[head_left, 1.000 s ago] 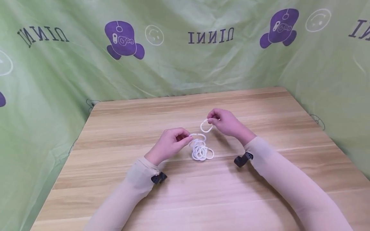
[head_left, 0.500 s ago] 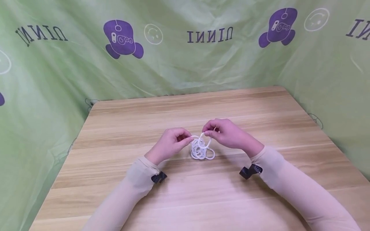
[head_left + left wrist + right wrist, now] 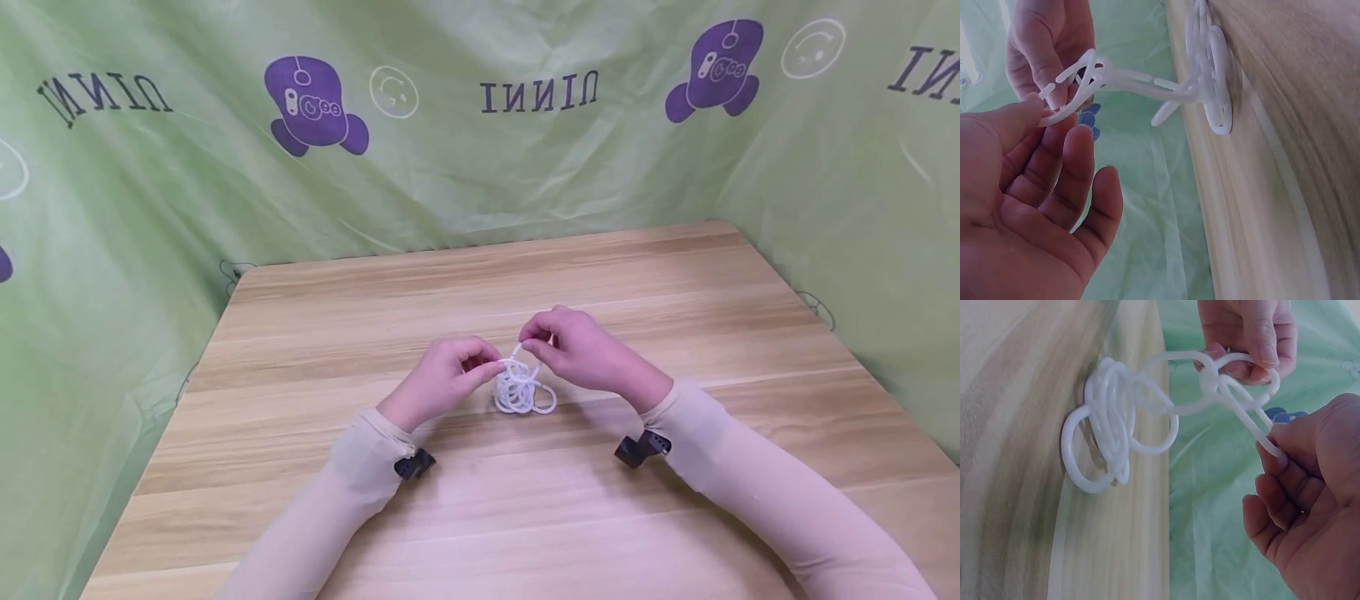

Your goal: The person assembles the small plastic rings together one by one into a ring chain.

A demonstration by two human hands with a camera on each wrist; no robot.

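Note:
A small chain of white plastic rings (image 3: 517, 398) lies heaped on the wooden table, its upper rings lifted toward both hands. My left hand (image 3: 446, 375) pinches one white ring (image 3: 1065, 114) between thumb and forefinger; a narrow gap shows in that ring near the thumb. Opposite it, my right hand (image 3: 588, 350) pinches another ring (image 3: 1249, 424) by its end. In the right wrist view the two held rings cross each other, and a further ring (image 3: 1175, 355) runs from the crossing to the heap. Whether the held rings are linked I cannot tell.
The wooden table (image 3: 360, 308) spreads around the heap on every side. Behind it hangs a green printed curtain (image 3: 450, 183), which also covers both sides. A black wrist camera (image 3: 415, 463) sits at the left cuff, another black camera (image 3: 642, 448) at the right.
My right hand has come down and left from beyond the heap, bringing its ring from apart to the ring in my left hand. The left hand has barely moved.

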